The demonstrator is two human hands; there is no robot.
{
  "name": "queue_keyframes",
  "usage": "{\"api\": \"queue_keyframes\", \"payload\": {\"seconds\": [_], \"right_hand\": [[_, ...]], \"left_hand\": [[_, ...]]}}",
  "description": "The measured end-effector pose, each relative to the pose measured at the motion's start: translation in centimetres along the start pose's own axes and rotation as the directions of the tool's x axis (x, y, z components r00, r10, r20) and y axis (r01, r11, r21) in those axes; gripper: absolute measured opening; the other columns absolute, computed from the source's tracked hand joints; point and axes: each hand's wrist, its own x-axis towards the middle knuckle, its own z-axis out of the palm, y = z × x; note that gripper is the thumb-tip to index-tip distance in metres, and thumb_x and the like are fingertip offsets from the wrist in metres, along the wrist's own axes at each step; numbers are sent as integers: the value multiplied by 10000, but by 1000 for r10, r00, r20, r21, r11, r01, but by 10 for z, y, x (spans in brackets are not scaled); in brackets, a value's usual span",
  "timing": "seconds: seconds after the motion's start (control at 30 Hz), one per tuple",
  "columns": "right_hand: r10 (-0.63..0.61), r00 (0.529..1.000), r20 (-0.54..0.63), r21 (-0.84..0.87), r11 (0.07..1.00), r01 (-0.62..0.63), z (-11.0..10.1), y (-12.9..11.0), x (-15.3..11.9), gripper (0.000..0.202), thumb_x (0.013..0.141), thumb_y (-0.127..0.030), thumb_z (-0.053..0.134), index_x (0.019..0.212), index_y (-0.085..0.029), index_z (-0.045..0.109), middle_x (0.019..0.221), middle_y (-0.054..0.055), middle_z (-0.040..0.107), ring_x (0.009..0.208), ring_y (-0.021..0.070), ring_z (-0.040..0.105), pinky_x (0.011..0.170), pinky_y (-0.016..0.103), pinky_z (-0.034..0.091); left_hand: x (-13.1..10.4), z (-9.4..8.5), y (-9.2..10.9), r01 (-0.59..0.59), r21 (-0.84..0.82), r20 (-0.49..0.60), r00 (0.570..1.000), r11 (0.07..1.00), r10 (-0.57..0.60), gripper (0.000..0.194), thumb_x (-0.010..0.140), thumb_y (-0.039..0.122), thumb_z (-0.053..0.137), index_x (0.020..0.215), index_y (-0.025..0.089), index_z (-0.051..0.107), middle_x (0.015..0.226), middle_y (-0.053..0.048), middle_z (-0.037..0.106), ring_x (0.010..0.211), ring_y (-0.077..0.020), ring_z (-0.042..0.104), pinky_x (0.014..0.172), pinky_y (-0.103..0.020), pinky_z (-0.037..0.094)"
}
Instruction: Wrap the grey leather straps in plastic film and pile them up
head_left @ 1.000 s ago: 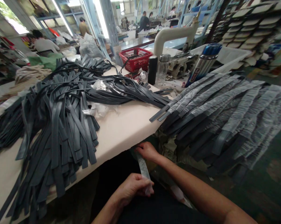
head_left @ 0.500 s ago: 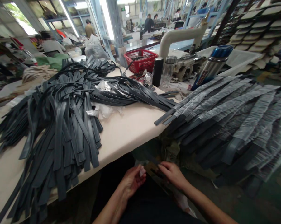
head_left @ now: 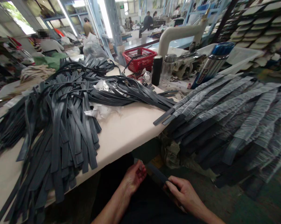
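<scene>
Over my lap, my right hand pinches a dark grey strap between thumb and fingers; the strap's end points up and left. Just left of it, my left hand is closed with curled fingers on a small piece of clear plastic film. The two hands are apart. On the table to the left lies a big heap of grey straps, many hanging over the front edge. To the right, a pile of film-wrapped straps fans out, their bare dark ends toward me.
The cream tabletop carries crumpled plastic film. Behind stand a red basket, a black bottle, a glass bottle, a steel flask and a sewing machine. Other people sit farther back.
My right hand has moved right and down, toward me, and more of the strap shows. My left hand has risen slightly, still closed on the film.
</scene>
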Motion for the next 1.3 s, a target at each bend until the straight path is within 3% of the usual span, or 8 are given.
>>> {"api": "queue_keyframes", "payload": {"seconds": [0.33,0.9,1.3], "right_hand": [[-42,998,47,-157,986,49,8,-2,4,362,902,-403,418,722,-174,632,691,31,638,672,175,599,631,260,400],[-24,998,59,-72,997,28,8,-4,2,375,898,-401,416,750,-160,662,708,37,658,678,171,609,641,251,410],[5,1000,21,-165,986,-1,10,-5,9,337,879,-378,415,719,-175,630,688,27,639,657,169,592,628,256,393]], "left_hand": [[2,1,-1,-30,-55,23,999,998,31,111,869,201,642,946,122,652,844,-65,736,720,-158,702,646,-272,565],[5,3,-5,-87,-111,-13,996,990,86,124,870,210,639,770,145,603,688,-10,692,630,-131,676,622,-249,546],[6,-2,-9,-88,-67,22,996,994,90,94,884,215,623,845,131,634,791,-48,724,696,-146,693,688,-269,564]]}}
